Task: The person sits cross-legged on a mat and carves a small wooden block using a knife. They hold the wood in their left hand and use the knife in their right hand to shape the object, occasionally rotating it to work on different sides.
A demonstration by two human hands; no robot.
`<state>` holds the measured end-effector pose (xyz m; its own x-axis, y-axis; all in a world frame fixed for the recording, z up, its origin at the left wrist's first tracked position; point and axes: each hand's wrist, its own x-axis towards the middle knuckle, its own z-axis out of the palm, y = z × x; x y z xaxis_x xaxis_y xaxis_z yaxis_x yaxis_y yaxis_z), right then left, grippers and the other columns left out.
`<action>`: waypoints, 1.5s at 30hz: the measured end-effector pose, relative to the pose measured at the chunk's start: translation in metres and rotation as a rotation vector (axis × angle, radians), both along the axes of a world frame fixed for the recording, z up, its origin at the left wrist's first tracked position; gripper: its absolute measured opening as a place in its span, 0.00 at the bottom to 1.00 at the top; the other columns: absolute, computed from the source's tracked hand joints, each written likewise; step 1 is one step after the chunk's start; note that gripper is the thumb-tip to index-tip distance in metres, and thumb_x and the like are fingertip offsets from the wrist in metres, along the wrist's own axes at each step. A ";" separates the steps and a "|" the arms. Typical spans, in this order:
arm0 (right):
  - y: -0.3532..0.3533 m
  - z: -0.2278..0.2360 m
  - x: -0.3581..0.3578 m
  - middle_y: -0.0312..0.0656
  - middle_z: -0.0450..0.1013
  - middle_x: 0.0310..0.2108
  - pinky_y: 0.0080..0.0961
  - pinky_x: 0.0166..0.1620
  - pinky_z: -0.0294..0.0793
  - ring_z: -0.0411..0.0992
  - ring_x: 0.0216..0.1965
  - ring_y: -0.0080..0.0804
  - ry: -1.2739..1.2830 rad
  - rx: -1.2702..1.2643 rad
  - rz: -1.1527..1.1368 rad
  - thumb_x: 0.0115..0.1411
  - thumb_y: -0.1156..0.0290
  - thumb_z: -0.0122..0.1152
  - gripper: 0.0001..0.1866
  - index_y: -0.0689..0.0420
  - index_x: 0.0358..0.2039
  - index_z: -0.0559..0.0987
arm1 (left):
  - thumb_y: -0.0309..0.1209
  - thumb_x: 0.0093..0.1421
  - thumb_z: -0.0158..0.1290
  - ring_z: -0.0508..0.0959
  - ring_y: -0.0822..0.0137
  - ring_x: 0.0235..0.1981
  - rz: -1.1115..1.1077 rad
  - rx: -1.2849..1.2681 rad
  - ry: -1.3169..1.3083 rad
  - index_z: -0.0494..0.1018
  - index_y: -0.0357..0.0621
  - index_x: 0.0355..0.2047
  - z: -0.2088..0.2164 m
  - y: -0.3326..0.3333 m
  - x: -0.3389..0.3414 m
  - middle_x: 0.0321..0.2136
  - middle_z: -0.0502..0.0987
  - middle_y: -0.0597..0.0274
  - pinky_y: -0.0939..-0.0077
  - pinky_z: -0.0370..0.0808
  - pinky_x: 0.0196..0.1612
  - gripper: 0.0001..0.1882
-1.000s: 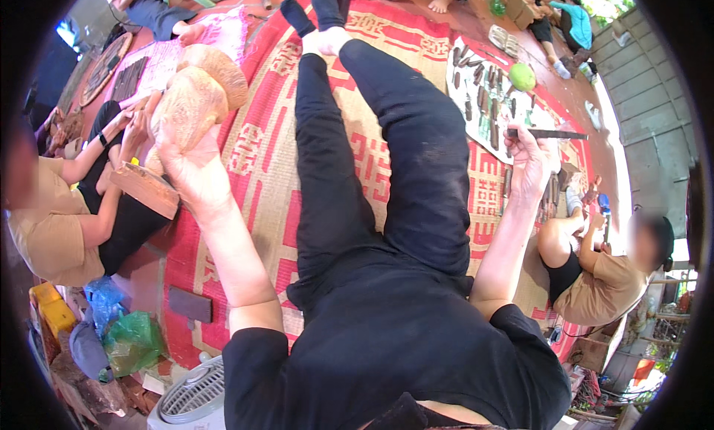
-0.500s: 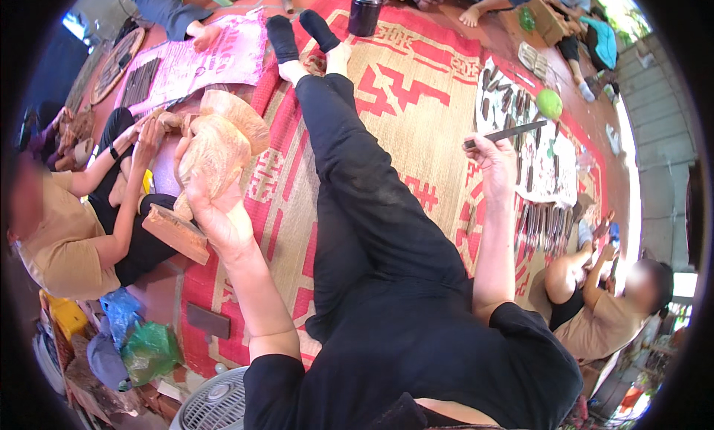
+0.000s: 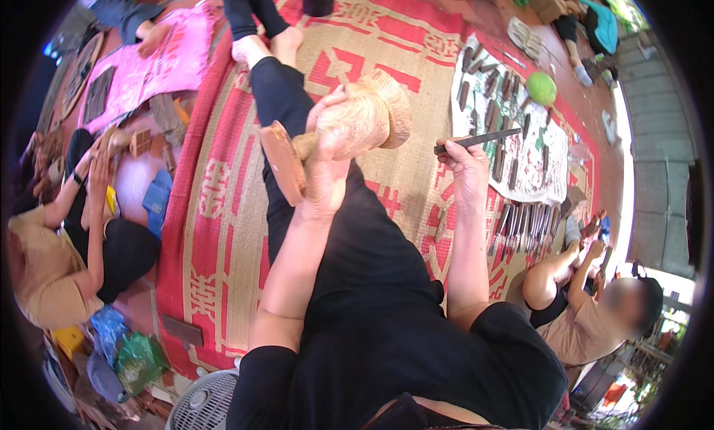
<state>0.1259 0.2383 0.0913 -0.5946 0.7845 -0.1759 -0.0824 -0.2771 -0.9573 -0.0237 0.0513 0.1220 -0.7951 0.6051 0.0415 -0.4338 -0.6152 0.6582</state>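
Observation:
My left hand (image 3: 327, 166) is wrapped round a pale carved wooden figure (image 3: 361, 117), held above my legs. The carving has a rounded middle, a wide flaring end to the right and a flat reddish-brown block (image 3: 284, 162) at its left end. My palm hides part of it. On the right, my right hand (image 3: 467, 162) grips a dark flat metal bar (image 3: 483, 140), perhaps a file, whose long end points right. Beyond that bar, a white cloth (image 3: 465, 110) carries several dark-handled carving tools. The bar and the carving are apart.
A red and beige woven mat (image 3: 230, 207) lies under my legs. Slim tools (image 3: 528, 225) lie in a row right of my arm, and a green round fruit (image 3: 541, 88) rests by the cloth. Seated people (image 3: 48, 259) work at both sides. A fan (image 3: 204, 404) stands at lower left.
My left hand has brought the carving rightward from beside the person on the left to over my legs. My right hand, still holding the bar, has shifted slightly left. The view has turned.

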 end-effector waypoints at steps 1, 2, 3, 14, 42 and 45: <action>0.002 -0.004 0.004 0.46 0.77 0.30 0.24 0.34 0.76 0.75 0.29 0.29 0.013 0.002 -0.023 0.54 0.77 0.60 0.05 0.64 0.31 0.77 | 0.43 0.53 0.53 0.57 0.62 0.62 -0.030 -0.014 0.041 0.59 0.49 0.56 -0.008 0.008 0.005 0.61 0.57 0.60 0.58 0.59 0.61 0.32; 0.003 -0.007 0.008 0.46 0.77 0.30 0.24 0.34 0.76 0.75 0.28 0.29 0.027 0.004 -0.045 0.54 0.77 0.60 0.05 0.64 0.31 0.77 | 0.43 0.53 0.53 0.56 0.61 0.63 -0.054 -0.025 0.067 0.59 0.49 0.56 -0.017 0.012 0.009 0.61 0.56 0.59 0.58 0.58 0.62 0.32; 0.005 -0.008 0.012 0.45 0.77 0.29 0.24 0.34 0.75 0.75 0.28 0.28 0.004 0.014 -0.066 0.54 0.77 0.61 0.05 0.64 0.31 0.77 | 0.43 0.53 0.53 0.55 0.61 0.64 -0.081 -0.036 0.090 0.59 0.49 0.56 -0.029 0.014 0.012 0.62 0.54 0.59 0.58 0.57 0.62 0.32; -0.024 0.006 -0.012 0.45 0.77 0.31 0.22 0.36 0.75 0.76 0.30 0.28 0.129 -0.061 -0.019 0.49 0.79 0.64 0.08 0.63 0.32 0.78 | 0.35 0.53 0.55 0.50 0.51 0.65 -0.053 -0.221 0.470 0.67 0.48 0.50 -0.061 -0.005 0.047 0.64 0.49 0.50 0.56 0.51 0.64 0.23; -0.036 -0.003 -0.017 0.37 0.76 0.26 0.20 0.36 0.71 0.72 0.28 0.21 -0.046 0.128 0.006 0.48 0.78 0.65 0.07 0.62 0.30 0.79 | 0.31 0.42 0.64 0.59 0.47 0.61 0.085 -0.290 0.762 0.76 0.49 0.41 -0.064 0.001 0.057 0.62 0.52 0.47 0.58 0.58 0.61 0.22; -0.025 -0.007 -0.019 0.39 0.76 0.25 0.20 0.34 0.73 0.74 0.28 0.23 -0.008 0.124 -0.060 0.49 0.78 0.65 0.06 0.62 0.29 0.78 | 0.31 0.42 0.64 0.59 0.48 0.61 0.066 -0.293 0.751 0.76 0.48 0.41 -0.065 -0.003 0.056 0.62 0.52 0.47 0.58 0.58 0.61 0.22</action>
<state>0.1069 0.2134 0.0845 -0.5448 0.8347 -0.0803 -0.0872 -0.1517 -0.9846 0.0318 0.0485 0.0565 -0.6525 0.6269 0.4257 0.2191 -0.3818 0.8979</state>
